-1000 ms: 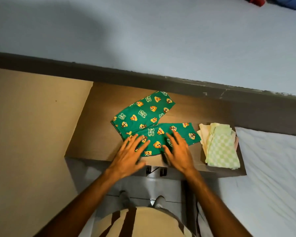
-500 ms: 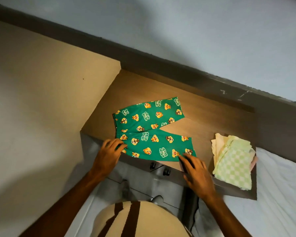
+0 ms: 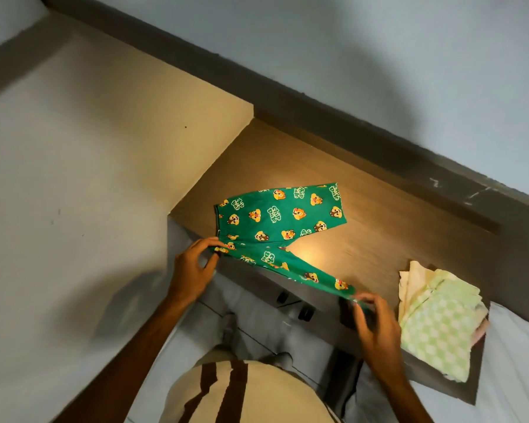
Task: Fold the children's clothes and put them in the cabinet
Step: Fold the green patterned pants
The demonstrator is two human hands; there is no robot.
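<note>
Green children's trousers [image 3: 275, 218] with a yellow cartoon print lie on a brown wooden cabinet top [image 3: 379, 227]. The far leg rests flat on the wood. The near leg is lifted off the surface and stretched taut. My left hand [image 3: 193, 270] pinches the waistband corner at the cabinet's front edge. My right hand [image 3: 373, 325] pinches the near leg's cuff, just past the front edge.
A folded pile of pale yellow and green checked clothes [image 3: 437, 319] sits at the right end of the cabinet top. A beige panel [image 3: 104, 154] rises on the left. Behind runs a dark ledge below a grey wall [image 3: 379, 56]. White bedding [image 3: 513, 361] lies at the right.
Both hands went from pressing flat on the trousers to pinching the waistband and cuff, lifting the near leg off the wood. The camera tilted and turned left.
</note>
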